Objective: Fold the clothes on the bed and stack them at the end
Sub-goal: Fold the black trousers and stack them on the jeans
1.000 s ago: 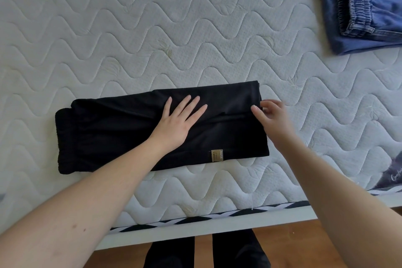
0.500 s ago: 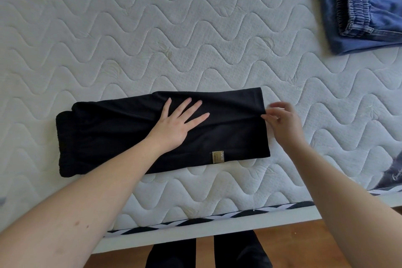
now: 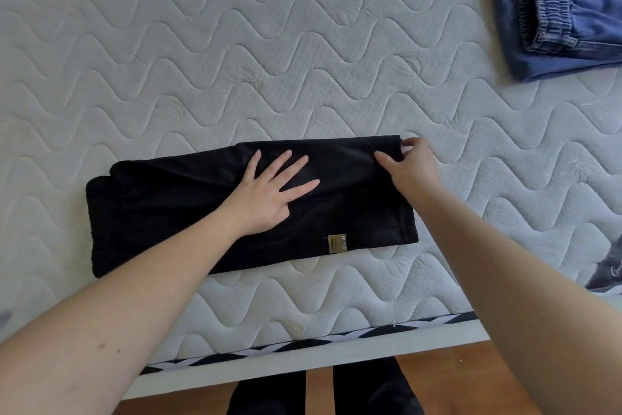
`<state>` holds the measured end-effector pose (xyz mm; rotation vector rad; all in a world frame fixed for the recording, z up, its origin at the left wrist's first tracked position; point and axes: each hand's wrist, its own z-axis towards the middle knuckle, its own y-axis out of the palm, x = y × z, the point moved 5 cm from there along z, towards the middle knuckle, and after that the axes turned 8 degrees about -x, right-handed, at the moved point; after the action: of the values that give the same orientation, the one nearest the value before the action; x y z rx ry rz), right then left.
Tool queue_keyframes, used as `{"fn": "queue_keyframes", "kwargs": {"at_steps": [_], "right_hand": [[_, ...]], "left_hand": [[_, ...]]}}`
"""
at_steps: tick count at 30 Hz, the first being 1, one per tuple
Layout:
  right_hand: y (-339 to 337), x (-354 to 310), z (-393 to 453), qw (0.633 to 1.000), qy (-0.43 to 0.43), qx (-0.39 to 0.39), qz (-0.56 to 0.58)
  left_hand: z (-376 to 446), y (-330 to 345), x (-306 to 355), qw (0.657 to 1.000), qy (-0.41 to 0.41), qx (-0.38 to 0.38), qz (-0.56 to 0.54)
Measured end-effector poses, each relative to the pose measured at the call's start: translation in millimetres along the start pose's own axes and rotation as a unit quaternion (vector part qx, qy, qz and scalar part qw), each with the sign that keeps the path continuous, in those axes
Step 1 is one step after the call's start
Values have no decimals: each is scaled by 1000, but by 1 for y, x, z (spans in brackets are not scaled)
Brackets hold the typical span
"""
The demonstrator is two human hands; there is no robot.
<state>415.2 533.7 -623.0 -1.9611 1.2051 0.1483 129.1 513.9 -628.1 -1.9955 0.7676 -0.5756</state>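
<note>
Right hand (image 3: 412, 165) has shifted onto the black garment (image 3: 175, 209) — fingers pinching its far corner — left hand (image 3: 269, 194) pressing flat.

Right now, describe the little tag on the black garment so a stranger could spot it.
On the white quilted mattress lies a folded black garment. Along its near edge, right of the middle, sits a small gold label, the only bright patch on the dark cloth.

Left hand (image 3: 269, 194) flat with fingers spread and straight, palm down on the black folded garment (image 3: 168, 206), bare left forearm reaching in from lower left, right hand (image 3: 409, 164) pinching the garment's far right corner, thumb extended, bare right forearm from lower right
</note>
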Motion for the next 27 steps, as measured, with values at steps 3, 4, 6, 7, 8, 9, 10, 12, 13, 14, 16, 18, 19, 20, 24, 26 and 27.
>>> {"fn": "queue_keyframes", "kwargs": {"at_steps": [3, 4, 6, 7, 8, 9, 10, 12, 13, 14, 16, 18, 19, 20, 24, 26, 27], "right_hand": [[-3, -1, 2, 999, 1, 6, -44], [-3, -1, 2, 998, -6, 7, -58], [-3, -2, -1, 996, -21, 11, -81], [-2, -3, -4, 995, -25, 14, -93], [0, -2, -6, 994, -25, 14, -108], [2, -1, -9, 992, -23, 12, -124], [4, 0, -11, 989, -21, 9, -143], [6, 2, -12, 988, -28, -10, -154], [6, 2, -11, 990, -37, -26, -130], [6, 2, -11, 993, -48, -40, -97], [4, -1, -12, 995, -76, -46, -50], [3, -3, -15, 994, -99, -40, -28], [3, -3, -17, 993, -107, -39, -23], [2, -3, -20, 993, -110, -40, -22], [-4, -9, -31, 991, -112, -76, 5], [-8, -21, -42, 985, -124, -109, 50], [-9, -29, -50, 979, -133, -135, 71]], "left_hand": [[0, -6, 4, 999, 5, 30, -32], [2, -10, 6, 997, 5, 52, -48], [8, -19, 8, 992, -20, 100, -70], [12, -20, 8, 989, -51, 115, -75], [15, -18, 7, 985, -94, 119, -78], [16, -14, 5, 981, -140, 114, -77], [16, -8, 4, 975, -181, 103, -74], [13, 5, 3, 968, -232, 75, -67], [12, 9, 2, 966, -242, 65, -68], [12, 10, 2, 965, -245, 60, -71], [12, 7, 5, 967, -237, 61, -76], [7, 4, 7, 967, -233, 76, -71], [1, 4, 7, 963, -245, 85, -73], [-6, 5, 5, 957, -264, 90, -82], [-25, 20, -1, 950, -287, 31, -123], [-25, 21, -4, 956, -265, 4, -128], [-24, 19, -7, 958, -255, -7, -134]]}}
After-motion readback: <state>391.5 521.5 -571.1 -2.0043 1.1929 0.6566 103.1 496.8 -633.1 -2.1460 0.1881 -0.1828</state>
